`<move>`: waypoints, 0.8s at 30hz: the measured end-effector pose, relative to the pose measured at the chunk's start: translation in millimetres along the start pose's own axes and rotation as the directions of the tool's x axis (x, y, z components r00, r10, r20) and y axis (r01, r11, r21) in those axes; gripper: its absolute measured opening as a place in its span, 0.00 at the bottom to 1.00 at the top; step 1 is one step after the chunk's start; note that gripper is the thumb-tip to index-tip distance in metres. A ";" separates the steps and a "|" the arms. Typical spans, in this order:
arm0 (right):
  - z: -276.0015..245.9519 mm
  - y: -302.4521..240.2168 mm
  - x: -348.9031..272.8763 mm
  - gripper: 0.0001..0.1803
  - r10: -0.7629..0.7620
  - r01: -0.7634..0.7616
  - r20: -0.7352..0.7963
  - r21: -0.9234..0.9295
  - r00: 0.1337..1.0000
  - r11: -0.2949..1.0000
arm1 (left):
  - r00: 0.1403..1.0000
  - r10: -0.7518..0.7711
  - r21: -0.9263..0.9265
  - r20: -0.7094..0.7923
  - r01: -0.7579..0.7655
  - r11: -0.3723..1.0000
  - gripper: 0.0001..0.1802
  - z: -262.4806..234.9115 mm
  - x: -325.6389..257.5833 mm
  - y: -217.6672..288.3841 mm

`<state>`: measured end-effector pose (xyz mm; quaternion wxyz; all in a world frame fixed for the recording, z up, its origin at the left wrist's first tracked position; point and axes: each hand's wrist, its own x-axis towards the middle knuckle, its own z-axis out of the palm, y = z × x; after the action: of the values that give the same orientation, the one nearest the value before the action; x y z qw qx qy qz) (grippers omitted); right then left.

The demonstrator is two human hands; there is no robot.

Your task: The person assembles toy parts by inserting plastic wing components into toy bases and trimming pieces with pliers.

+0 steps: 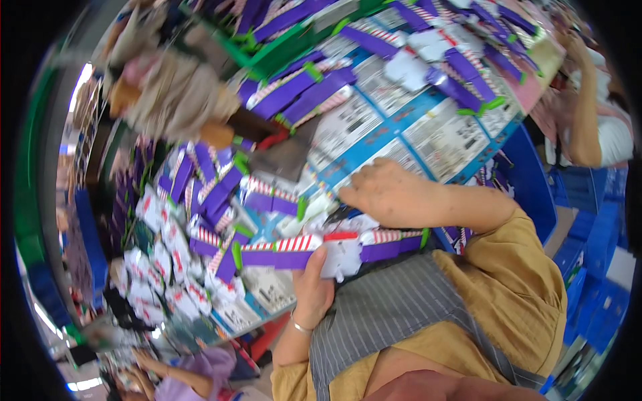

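Note:
A toy wing piece [344,257] lies level close to my striped grey apron. It has a white middle and a purple wing on each side, with red-and-white stripes and green tips. My left hand [313,294] grips it from below, the thumb pressed on the purple wing beside the white middle. Just beyond it, over the table, is my right hand [388,194] with its fingers curled together. Whatever they hold, if anything, is too small or hidden to make out. Small white and dark bits lie under those fingertips.
Purple wing pieces [214,194] pile up at left, with white plastic parts [164,260] nearer. More wings lie far right on the table's printed sheets [428,144]. A green crate [294,37] stands at the back, a blue bin [528,180] at right. A blurred cloth-wrapped object [180,93] rises at upper left. People sit nearby.

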<state>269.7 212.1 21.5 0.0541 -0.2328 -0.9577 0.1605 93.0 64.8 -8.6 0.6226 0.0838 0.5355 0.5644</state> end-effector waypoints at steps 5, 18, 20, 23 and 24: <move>-8.3 4.1 -27.4 0.17 0.276 -0.247 -0.009 0.424 0.961 0.872 | 0.998 0.000 0.059 0.065 -0.004 0.998 0.22 22.2 2.6 14.1; -103.2 222.1 -129.4 0.18 0.760 -0.296 -0.494 0.717 0.423 0.631 | 0.684 0.091 0.422 0.724 -0.544 0.725 0.20 14.9 -0.5 48.9; -104.3 304.3 -155.8 0.20 0.816 -0.256 -0.383 0.815 0.434 0.519 | 0.634 0.435 0.497 0.640 -0.773 0.395 0.17 -14.8 0.7 54.5; -96.5 327.5 -155.1 0.20 0.859 -0.322 -0.264 0.847 0.438 0.424 | 0.552 0.732 0.796 0.399 -0.605 0.022 0.16 -72.9 2.8 90.6; -93.1 326.8 -155.9 0.20 0.896 -0.305 -0.205 0.890 0.394 0.338 | 0.520 0.801 0.874 0.296 -0.486 -0.008 0.18 -89.2 3.9 107.3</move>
<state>564.5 440.7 -4.0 0.4184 -0.6004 -0.5201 0.4403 -41.5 60.7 28.4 0.0414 0.5573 0.7233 0.4056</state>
